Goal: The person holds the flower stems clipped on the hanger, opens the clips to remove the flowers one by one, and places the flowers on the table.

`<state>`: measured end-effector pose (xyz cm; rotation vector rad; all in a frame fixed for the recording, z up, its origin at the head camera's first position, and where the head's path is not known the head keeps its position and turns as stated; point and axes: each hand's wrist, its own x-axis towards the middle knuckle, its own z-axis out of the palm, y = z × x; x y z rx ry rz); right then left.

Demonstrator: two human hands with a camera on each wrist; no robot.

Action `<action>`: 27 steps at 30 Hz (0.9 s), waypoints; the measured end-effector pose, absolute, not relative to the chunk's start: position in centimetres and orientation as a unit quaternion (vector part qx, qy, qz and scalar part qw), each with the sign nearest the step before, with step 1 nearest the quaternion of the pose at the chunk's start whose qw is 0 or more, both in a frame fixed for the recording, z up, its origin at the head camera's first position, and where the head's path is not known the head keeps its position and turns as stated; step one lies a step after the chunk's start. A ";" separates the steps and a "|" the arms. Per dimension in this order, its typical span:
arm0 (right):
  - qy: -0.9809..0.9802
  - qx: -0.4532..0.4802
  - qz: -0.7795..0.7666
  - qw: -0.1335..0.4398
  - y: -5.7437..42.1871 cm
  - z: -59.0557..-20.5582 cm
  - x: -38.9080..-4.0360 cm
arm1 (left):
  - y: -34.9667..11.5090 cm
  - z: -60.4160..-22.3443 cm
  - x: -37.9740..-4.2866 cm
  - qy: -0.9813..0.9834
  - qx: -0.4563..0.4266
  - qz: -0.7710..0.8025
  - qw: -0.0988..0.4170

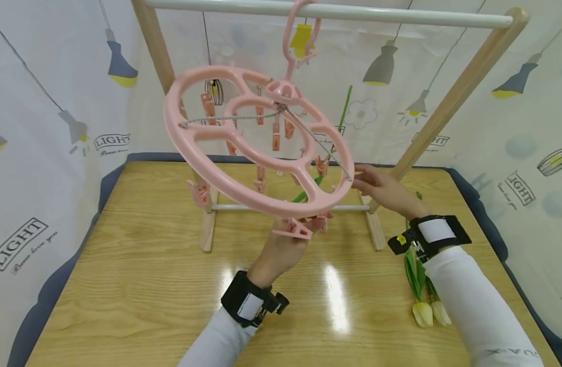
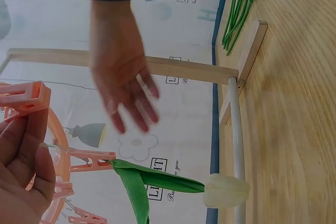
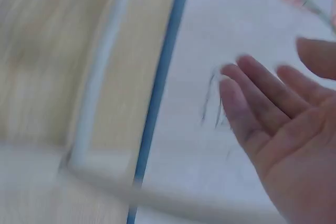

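A pink round clip hanger (image 1: 203, 168) hangs tilted by its hook, with several pink clothespins under it. My left hand (image 1: 281, 250) is raised below the near rim, fingers bent beside a pink clothespin (image 1: 297, 230). In the left wrist view the fingertips pass behind a clothespin (image 2: 31, 95), with the thumb (image 2: 44, 174) apart from it; I cannot tell whether they grip anything. A whitish tulip (image 2: 226, 190) with green leaves hangs head down at another clothespin (image 2: 92, 160). My right hand (image 1: 386, 191) holds nothing, its fingers (image 3: 265, 93) extended near the hanger's right rim.
A white bar (image 1: 377, 14) on wooden posts (image 1: 460, 97) carries the hanger. More tulips (image 1: 422, 313) lie on the wooden table (image 1: 138, 285) at right, by my right forearm. Behind the table hangs a lamp-printed cloth (image 1: 533, 153); a lower rod (image 1: 235, 207) joins the stand's feet.
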<state>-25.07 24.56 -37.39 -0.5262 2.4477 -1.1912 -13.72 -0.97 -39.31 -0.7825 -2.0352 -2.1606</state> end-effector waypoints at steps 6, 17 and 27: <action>0.790 -0.203 -0.560 0.148 20.5 -36.2 -25.9 | -0.9 -39.1 -13.5 -0.629 -0.260 -0.733 0.022; 0.767 -0.154 -0.619 0.069 18.4 -35.5 -25.1 | -1.0 -38.9 -13.5 -0.649 -0.264 -0.713 0.023; 0.789 -0.163 -0.591 0.048 19.7 -35.5 -24.4 | -0.8 -38.8 -13.6 -0.663 -0.272 -0.696 0.040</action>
